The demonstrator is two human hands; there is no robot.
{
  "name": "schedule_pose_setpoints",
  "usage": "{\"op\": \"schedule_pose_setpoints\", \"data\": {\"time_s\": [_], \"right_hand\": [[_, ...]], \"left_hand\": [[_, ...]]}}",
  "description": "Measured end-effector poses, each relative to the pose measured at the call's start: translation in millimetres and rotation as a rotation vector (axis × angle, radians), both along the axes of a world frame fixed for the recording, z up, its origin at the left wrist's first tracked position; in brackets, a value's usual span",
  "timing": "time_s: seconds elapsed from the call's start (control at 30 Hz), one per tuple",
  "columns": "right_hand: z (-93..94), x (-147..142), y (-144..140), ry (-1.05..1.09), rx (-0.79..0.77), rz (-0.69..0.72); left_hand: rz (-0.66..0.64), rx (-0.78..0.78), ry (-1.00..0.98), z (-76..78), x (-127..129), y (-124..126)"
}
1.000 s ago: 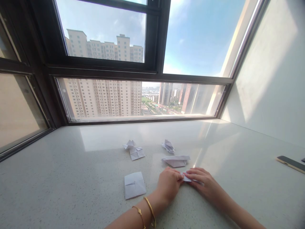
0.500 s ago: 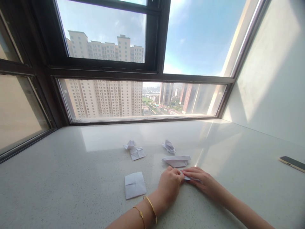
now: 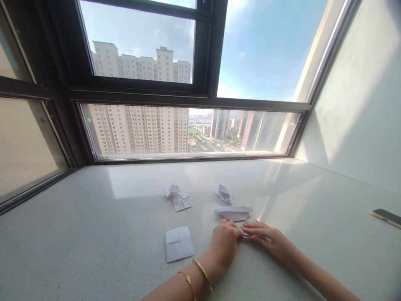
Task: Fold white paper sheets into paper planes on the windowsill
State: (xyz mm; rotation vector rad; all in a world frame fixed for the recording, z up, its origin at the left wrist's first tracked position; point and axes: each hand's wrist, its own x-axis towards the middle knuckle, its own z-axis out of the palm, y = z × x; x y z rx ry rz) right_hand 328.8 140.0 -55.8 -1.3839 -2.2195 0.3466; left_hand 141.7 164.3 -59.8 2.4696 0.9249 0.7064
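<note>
Fingers of left hand and right hand pinch small folded paper flat on desk; uneven pressure likely skews crease, smooth surface lets paper slide.

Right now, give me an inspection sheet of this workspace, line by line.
Surface: pale speckled stone ledge, glossy, sunlit at the back.
Job's things: small folded paper piece pressed flat on the ledge between both hands.
Clutter: creased square sheet left of the hands; three folded paper figures behind at and; phone far right.
Grips: left hand and right hand, fingertips meeting on the paper piece; two gold bangles on the left wrist.
Cables: nothing seen.
Surroundings: dark-framed window, tower blocks outside, white wall right.
</note>
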Motion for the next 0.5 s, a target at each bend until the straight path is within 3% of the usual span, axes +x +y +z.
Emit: {"op": "schedule_pose_setpoints", "data": {"time_s": [0.27,0.5], "right_hand": [[-2.4,0,-4,-0.135,0.109,0.014],[-1.9,-3,-8,-0.175,0.104,0.027]], "left_hand": [[-0.039,0.186,0.111,1.5,0,-1],[-0.089,0.256,0.133,11.8,-6,-13]]}}
